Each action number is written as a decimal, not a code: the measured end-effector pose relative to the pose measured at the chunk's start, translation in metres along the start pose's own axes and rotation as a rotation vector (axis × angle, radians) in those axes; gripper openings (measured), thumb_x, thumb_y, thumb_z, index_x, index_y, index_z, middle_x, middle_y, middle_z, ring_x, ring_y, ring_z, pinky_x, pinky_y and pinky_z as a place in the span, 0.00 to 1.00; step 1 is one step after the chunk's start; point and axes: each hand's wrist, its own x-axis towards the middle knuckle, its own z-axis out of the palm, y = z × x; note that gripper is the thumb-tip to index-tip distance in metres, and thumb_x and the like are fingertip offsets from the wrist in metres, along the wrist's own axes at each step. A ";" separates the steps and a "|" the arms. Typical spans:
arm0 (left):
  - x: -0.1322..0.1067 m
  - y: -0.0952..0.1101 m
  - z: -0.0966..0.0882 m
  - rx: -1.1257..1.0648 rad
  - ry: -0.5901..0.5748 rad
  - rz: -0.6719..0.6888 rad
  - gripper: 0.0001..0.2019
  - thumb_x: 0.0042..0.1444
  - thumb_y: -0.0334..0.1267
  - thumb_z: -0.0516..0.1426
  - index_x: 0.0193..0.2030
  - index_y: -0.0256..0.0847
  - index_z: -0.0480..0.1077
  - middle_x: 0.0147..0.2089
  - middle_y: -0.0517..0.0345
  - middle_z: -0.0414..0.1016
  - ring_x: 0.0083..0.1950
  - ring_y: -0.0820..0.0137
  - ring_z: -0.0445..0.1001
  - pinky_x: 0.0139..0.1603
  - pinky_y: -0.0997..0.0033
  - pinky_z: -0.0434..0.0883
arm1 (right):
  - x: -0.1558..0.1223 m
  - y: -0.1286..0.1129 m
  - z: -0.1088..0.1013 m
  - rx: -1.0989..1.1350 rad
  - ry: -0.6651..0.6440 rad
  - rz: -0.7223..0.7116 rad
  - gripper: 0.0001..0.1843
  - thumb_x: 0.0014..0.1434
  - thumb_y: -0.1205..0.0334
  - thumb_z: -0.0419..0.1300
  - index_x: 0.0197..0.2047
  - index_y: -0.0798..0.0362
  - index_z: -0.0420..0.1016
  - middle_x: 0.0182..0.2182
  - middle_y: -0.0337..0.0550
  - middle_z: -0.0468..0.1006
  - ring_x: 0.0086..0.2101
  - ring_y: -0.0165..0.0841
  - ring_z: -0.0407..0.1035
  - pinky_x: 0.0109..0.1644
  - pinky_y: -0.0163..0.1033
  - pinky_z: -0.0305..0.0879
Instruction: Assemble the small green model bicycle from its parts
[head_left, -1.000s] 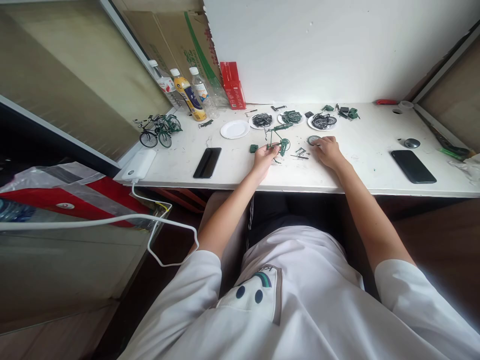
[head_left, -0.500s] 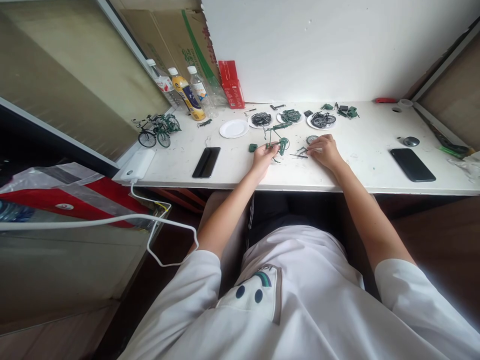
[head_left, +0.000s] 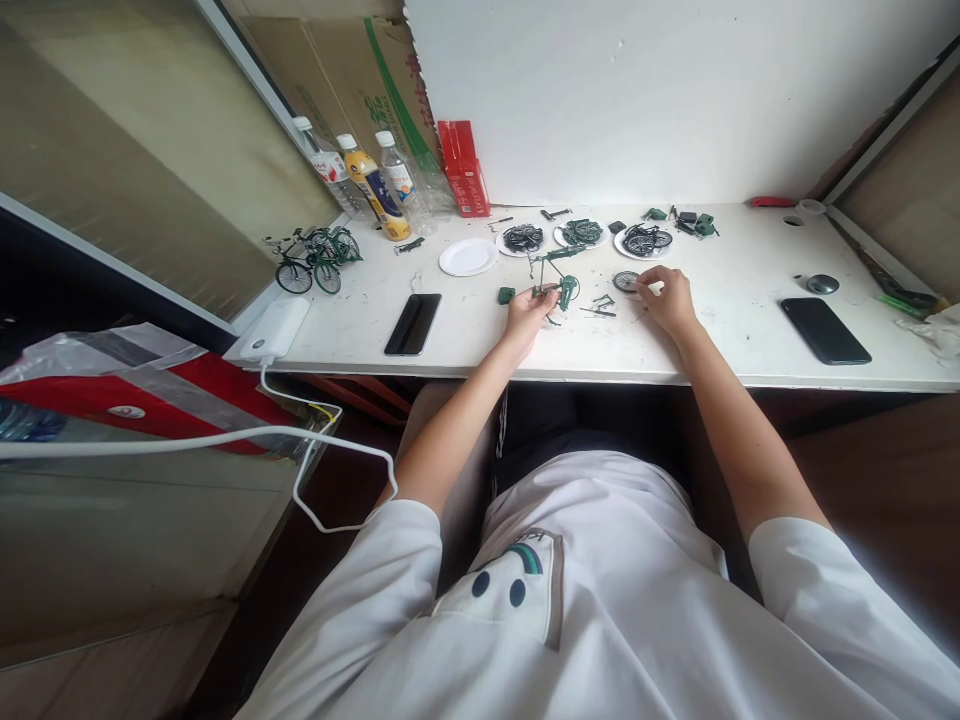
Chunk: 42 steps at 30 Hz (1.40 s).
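Observation:
My left hand [head_left: 531, 312] is closed around a small green model bicycle frame [head_left: 559, 285], held just above the white table. No wheels show on the frame. My right hand [head_left: 666, 300] has its thumb and forefinger pinched at the right rim of a small black spoked wheel [head_left: 625, 281]. Between my hands lie thin dark loose parts [head_left: 602, 303]. Beside my left hand, a small green block-like piece [head_left: 506, 295] rests on the tabletop.
Paper plates with black wheels [head_left: 648, 240], green parts [head_left: 582, 233] and black parts [head_left: 523, 238] stand behind. A bare white plate [head_left: 469, 257], bottles [head_left: 375, 190], assembled model bicycles [head_left: 311, 262] and a phone [head_left: 413, 324] are leftward. Another phone [head_left: 826, 329] lies right.
My right hand has shifted slightly right, away from the thin loose parts, so more of them and of the wheel shows. My left hand keeps its hold on the bicycle frame.

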 end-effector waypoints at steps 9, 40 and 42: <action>0.002 -0.002 -0.001 -0.018 -0.008 -0.001 0.23 0.48 0.46 0.80 0.47 0.37 0.84 0.41 0.55 0.84 0.37 0.77 0.73 0.42 0.76 0.69 | 0.001 0.003 0.008 -0.174 -0.070 -0.003 0.30 0.78 0.50 0.47 0.65 0.55 0.82 0.51 0.62 0.77 0.54 0.55 0.68 0.65 0.62 0.68; 0.000 -0.002 -0.001 0.026 -0.032 0.015 0.23 0.49 0.46 0.79 0.48 0.36 0.84 0.42 0.53 0.85 0.41 0.74 0.77 0.44 0.74 0.71 | 0.002 -0.015 -0.008 -0.473 -0.061 0.189 0.31 0.74 0.39 0.52 0.44 0.59 0.84 0.46 0.70 0.79 0.61 0.66 0.60 0.62 0.71 0.61; 0.000 -0.002 -0.001 0.028 -0.035 0.010 0.23 0.50 0.46 0.79 0.48 0.36 0.84 0.43 0.53 0.85 0.41 0.73 0.78 0.45 0.74 0.72 | 0.001 -0.010 -0.012 -0.403 -0.041 0.173 0.32 0.74 0.39 0.51 0.47 0.58 0.85 0.47 0.70 0.79 0.61 0.66 0.60 0.61 0.71 0.63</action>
